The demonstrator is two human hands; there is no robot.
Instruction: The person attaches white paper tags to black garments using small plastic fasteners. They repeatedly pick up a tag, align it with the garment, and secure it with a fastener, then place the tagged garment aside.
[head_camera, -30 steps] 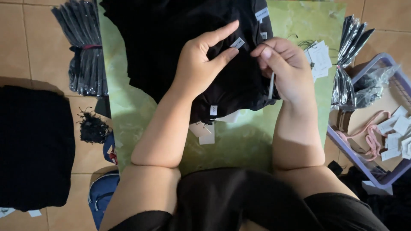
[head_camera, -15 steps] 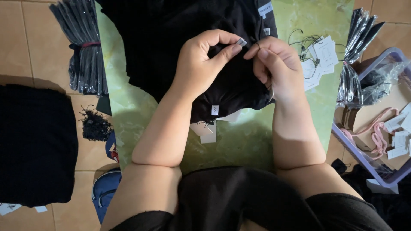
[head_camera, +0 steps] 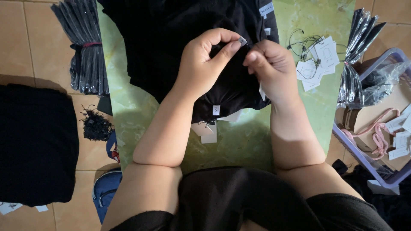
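A black garment (head_camera: 171,38) lies on a green low table (head_camera: 128,115), with a small white size label (head_camera: 216,110) at its near edge. My left hand (head_camera: 205,64) pinches a small grey label (head_camera: 242,41) on the garment between thumb and forefinger. My right hand (head_camera: 272,70) is closed right beside it, fingertips touching the same spot, with a white paper tag (head_camera: 261,92) showing under the palm. White hang tags (head_camera: 207,130) poke out from beneath the garment's near edge.
Loose white tags with black strings (head_camera: 317,62) lie on the table's right. Bundles of clear plastic bags (head_camera: 87,51) (head_camera: 357,55) lie left and right. A purple basket (head_camera: 385,128) holds tags and pink cord. A black fabric pile (head_camera: 36,145) sits on the tiled floor.
My left hand's fingers have curled in from outstretched into a pinch. My right hand has moved left to meet it on the garment. The view has shifted slightly.
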